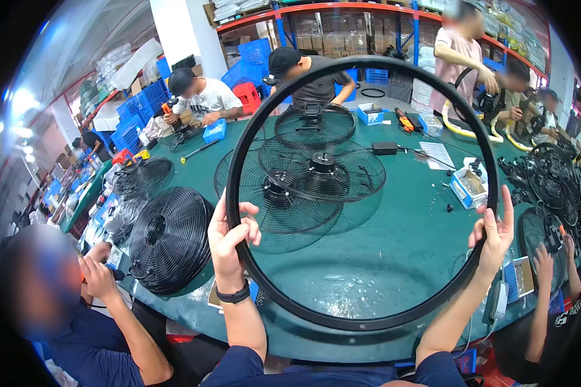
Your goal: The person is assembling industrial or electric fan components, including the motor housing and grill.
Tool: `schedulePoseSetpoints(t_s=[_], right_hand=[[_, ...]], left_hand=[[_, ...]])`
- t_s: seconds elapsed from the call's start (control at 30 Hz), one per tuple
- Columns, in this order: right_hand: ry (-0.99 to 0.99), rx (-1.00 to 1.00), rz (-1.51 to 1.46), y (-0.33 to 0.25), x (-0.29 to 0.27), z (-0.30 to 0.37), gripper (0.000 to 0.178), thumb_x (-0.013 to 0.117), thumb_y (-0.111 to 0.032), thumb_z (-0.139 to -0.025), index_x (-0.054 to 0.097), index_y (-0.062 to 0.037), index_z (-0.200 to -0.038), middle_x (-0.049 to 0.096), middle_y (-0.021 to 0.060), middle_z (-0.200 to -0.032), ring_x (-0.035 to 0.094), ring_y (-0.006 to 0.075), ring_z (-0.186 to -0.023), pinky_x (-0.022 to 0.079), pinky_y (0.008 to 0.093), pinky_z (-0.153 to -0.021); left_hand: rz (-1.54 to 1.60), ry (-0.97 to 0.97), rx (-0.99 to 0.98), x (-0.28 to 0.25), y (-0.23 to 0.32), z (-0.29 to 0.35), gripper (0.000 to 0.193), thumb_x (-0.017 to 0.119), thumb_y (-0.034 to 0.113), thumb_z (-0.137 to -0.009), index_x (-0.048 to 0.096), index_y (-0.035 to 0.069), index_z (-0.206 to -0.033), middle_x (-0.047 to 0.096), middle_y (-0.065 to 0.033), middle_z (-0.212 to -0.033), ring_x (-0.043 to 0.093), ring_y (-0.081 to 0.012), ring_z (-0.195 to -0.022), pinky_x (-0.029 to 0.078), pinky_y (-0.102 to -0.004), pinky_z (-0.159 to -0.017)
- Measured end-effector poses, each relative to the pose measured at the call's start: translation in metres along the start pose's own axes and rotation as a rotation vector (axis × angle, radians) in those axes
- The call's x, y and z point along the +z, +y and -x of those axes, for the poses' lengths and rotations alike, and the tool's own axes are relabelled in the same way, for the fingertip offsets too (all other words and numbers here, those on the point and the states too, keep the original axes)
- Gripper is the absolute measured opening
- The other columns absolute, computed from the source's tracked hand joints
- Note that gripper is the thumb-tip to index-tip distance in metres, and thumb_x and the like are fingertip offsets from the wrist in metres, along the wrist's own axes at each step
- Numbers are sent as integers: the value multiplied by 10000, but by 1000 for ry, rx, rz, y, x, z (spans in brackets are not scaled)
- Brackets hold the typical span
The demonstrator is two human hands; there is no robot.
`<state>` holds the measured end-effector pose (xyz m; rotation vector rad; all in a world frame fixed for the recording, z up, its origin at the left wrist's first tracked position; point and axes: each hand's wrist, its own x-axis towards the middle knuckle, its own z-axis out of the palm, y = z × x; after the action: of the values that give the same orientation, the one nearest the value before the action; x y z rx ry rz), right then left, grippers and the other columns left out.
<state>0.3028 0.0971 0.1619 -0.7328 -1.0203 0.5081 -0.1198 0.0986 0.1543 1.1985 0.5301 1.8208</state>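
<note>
I hold up a large black ring point(361, 322) over the green table, its open side facing me. My left hand point(232, 240) is closed around its left side, with a dark band on the wrist. On the opposite side, my right hand point(494, 233) grips the rim, index finger pointing up. Through the ring I see black wire fan grilles point(361, 184) lying overlapped on the table, with dark motor hubs point(322, 162) at their centres. Another fan assembly point(313, 122) lies behind them.
Stacked black fan grilles point(168, 238) stand left of my left hand. A box of small parts point(469, 187) and a black adapter point(385, 148) lie on the green table point(394, 238). Dark fan parts point(549, 180) pile at right. Co-workers sit close on both sides and across.
</note>
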Motion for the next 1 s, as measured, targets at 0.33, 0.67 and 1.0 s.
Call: schedulePoseSetpoints(t_s=[0.33, 0.67, 1.0], right_hand=[[30, -63, -131, 10, 18, 11, 488, 493, -61, -928, 326, -1, -1383, 533, 95, -881, 448, 70, -484, 439, 226, -353], [-70, 12, 5, -3, 12, 12, 545, 567, -111, -915, 338, -29, -1402, 570, 101, -882, 442, 50, -486, 385, 188, -324], [52, -119, -142, 1, 16, 15, 444, 461, -118, -976, 342, -32, -1395, 549, 89, -947, 394, 42, -508, 375, 173, -337]], left_hand=[[-110, 12, 28, 6, 5, 1, 864, 453, -128, -665, 174, 32, -1467, 536, -183, -1059, 532, -123, -568, 445, -223, -436], [-45, 40, 74, -19, 20, 3, 652, 466, -108, -715, 409, -17, -1358, 586, -218, -1070, 523, -121, -571, 417, -206, -436], [20, -33, 118, -9, 12, 3, 701, 578, -29, -771, 300, -19, -1414, 557, -219, -1145, 589, -176, -663, 492, -260, -537]])
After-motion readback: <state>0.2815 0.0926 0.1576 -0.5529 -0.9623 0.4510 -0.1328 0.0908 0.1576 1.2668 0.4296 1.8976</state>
